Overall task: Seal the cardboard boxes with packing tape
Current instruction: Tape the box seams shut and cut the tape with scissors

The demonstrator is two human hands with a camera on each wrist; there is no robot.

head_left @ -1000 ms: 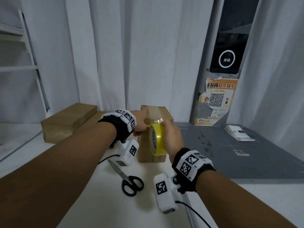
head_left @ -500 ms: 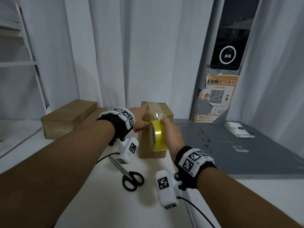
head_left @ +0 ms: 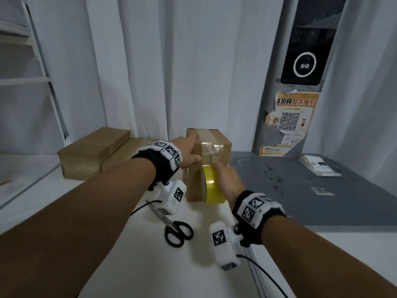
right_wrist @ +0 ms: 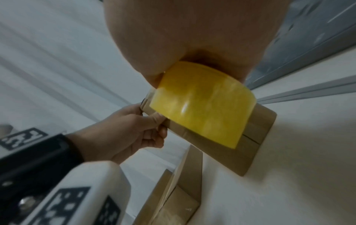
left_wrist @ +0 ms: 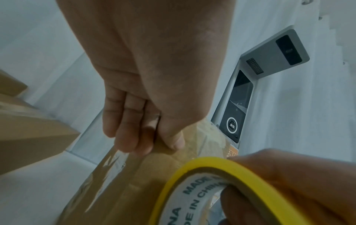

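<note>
Two hands: both work on one upright cardboard box [head_left: 209,166] standing on the white table [head_left: 133,254].
Left fingers [left_wrist: 125,134]: curled over the box's upper near edge, thumb pressed on the front face, holding the box.
Left hand [head_left: 189,153]: sits at the box's top left corner, beside the clear strip of tape [head_left: 207,145] that runs over the lid.
Right fingers: wrapped round the yellow tape roll [head_left: 211,186], one finger through its core; most fingertips are hidden behind the roll.
Right hand [head_left: 228,181]: holds the roll against the box's front face, below the wrinkled end of the strip.
In the way: roll and right hand cover most of the front face, so where tape meets cardboard cannot be made out.
Blur: the right wrist view is smeared; the roll [right_wrist: 202,109] and box [right_wrist: 250,134] read only as shapes.
Around: black-handled scissors [head_left: 171,226] lie on the table just near of the box, partly under the left wrist camera.
Further left: two flat cardboard boxes [head_left: 92,153] lie side by side.
Right: a grey surface [head_left: 300,201] carries a stack of papers [head_left: 320,167]; a poster with a QR code [head_left: 289,123] hangs behind.
</note>
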